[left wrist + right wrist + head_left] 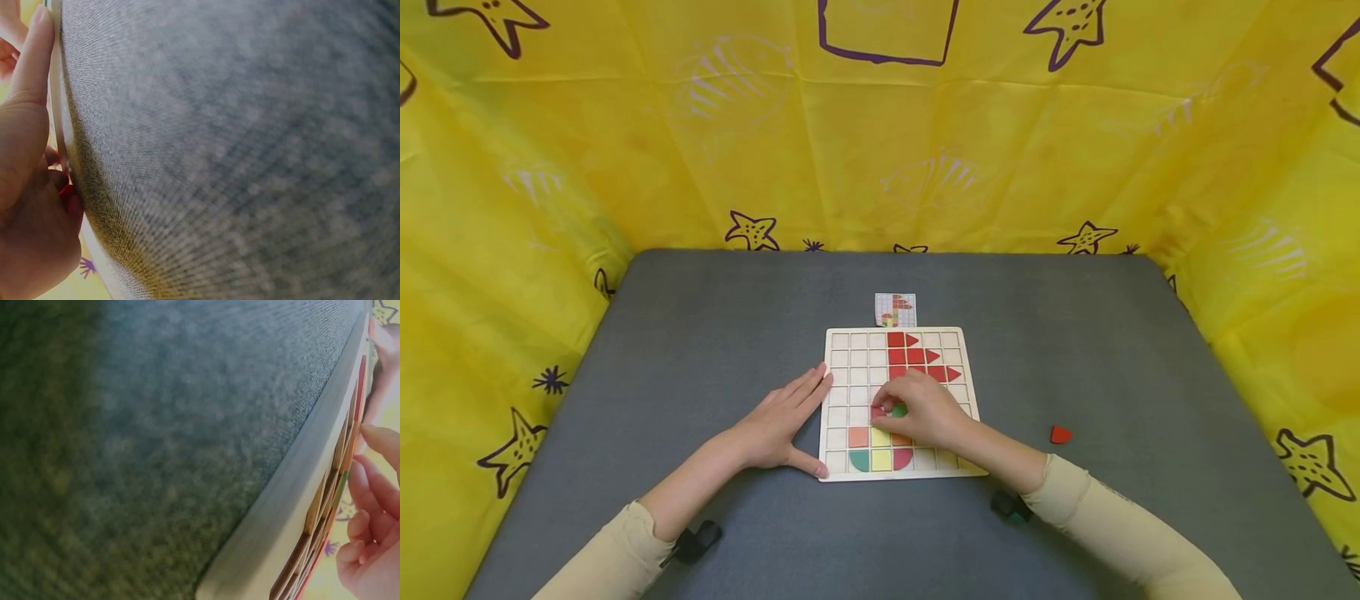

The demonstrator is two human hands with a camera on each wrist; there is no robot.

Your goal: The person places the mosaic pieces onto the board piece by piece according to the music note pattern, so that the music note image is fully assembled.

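Note:
A pale wooden grid board (840,396) lies on the table, with coloured flat tiles in some of its squares. My left hand (778,421) rests along the board's left edge, thumb at the near corner and fingers extended. In the left wrist view, the left hand (28,206) lies against the board's rim. My right hand (925,408) is over the middle of the board, pinching a small pinkish-red tile (877,412) between thumb and finger at a square. The right hand (378,506) partly hides a green tile (898,410) and an orange tile (901,439).
Red tiles (897,356) form rows at the board's upper right. Yellow tiles (881,460) sit near its front edge. Behind the board lies a small pattern card (896,309). One loose red tile (1060,434) lies on the grey table (1112,350) at right.

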